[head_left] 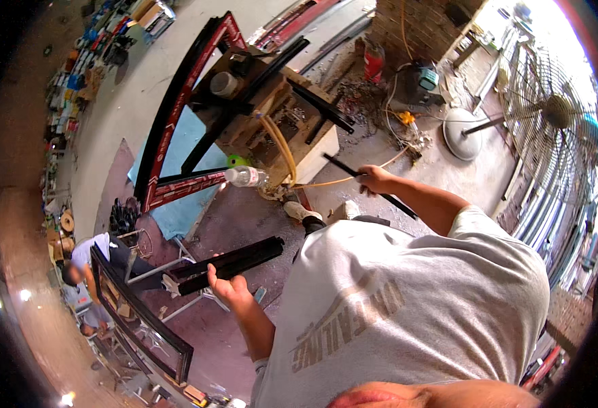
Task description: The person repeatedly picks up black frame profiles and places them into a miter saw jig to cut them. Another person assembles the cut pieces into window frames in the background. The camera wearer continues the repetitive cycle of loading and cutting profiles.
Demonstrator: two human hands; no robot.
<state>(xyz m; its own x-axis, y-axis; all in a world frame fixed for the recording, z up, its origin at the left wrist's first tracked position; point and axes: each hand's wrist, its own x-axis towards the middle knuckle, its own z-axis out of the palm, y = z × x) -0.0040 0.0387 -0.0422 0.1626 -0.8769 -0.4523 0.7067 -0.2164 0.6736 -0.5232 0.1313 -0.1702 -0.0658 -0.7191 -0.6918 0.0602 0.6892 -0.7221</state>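
My left hand (232,291) is under a bundle of short black profile bars (234,264), fingers curled round its near side. The bars lie side by side, slanting up to the right. In my right hand (375,180) is a single thin black bar (339,165), gripped near its middle and sticking out at both ends. Ahead of my hands stands a wooden workbench (319,158) with black bars and loose bits on top. A clear plastic bottle (246,177) sits at its near left corner. A large black and red frame (156,143) leans along the bench's left side.
A big wire fan (554,112) on a round base (463,134) stands at the right, before stacked long metal profiles. A yellow hose (282,149) hangs off the bench. At the lower left, a person (105,255) bends beside another black frame (184,364).
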